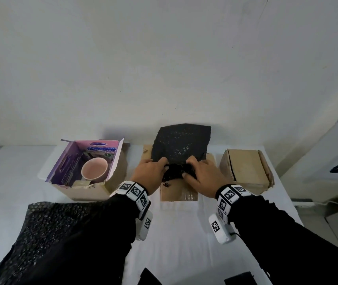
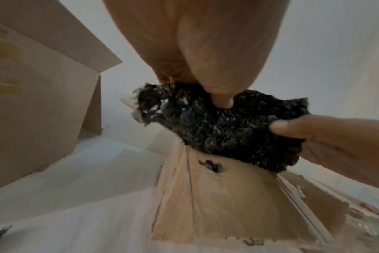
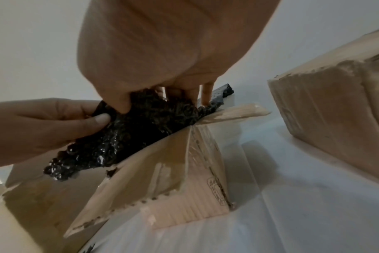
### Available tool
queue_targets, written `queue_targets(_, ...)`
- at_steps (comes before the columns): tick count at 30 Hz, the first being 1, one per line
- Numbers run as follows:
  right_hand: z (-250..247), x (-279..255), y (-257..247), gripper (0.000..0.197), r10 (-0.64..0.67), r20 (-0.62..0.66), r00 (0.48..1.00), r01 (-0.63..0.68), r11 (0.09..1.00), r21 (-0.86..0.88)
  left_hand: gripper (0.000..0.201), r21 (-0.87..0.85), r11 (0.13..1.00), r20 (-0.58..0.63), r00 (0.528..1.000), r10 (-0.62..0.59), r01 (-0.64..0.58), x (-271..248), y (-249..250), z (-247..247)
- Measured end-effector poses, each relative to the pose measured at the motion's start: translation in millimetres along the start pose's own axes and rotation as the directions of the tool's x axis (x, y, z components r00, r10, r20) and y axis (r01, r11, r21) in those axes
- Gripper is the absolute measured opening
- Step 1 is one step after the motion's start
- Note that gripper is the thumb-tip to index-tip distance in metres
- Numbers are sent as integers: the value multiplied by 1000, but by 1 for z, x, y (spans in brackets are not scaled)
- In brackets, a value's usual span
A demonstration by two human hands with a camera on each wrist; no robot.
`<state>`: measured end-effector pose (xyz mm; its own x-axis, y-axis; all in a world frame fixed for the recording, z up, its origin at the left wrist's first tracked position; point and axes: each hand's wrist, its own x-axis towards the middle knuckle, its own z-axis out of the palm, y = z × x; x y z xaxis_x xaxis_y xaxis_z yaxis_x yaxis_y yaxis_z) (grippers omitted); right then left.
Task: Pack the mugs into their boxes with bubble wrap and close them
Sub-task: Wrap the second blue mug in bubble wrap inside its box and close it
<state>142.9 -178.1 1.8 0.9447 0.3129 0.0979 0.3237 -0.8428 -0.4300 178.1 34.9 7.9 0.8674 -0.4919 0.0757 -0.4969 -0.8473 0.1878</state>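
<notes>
A black bubble wrap sheet [image 1: 181,144] stands up out of the open brown middle box [image 1: 178,195]. Both hands grip its bunched lower end over the box opening: my left hand [image 1: 153,166] from the left, my right hand [image 1: 198,171] from the right. In the left wrist view my thumb presses into the crumpled wrap [image 2: 223,130]. In the right wrist view my fingers dig into the wrap [image 3: 130,142] above the box flap [image 3: 162,179]. What lies under the wrap is hidden. A pink mug [image 1: 94,168] sits bare in the open purple-lined box [image 1: 86,190] on the left.
A shut brown box [image 1: 246,168] stands at the right on the white table [image 1: 184,243]. A second black bubble wrap sheet [image 1: 61,223] lies at the front left, partly under my left sleeve. Small dark pieces lie at the near edge. A wall rises close behind the boxes.
</notes>
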Motion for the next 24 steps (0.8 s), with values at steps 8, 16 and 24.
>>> queue_targets(8,14,17,1,19,117,-104,988,-137,968,-210,26,163,980,-14,994,-110,111,12,11,13)
queue_targets(16,22,11,3,1,-42,-60,997,35,993,-115,26,-129,991,-171,985,20,-43,-9,2,25)
queue_targets(24,25,-5,16,40,-72,10,997,70,911,-407,32,-146,973,-136,978,160,-179,-6,-13,23)
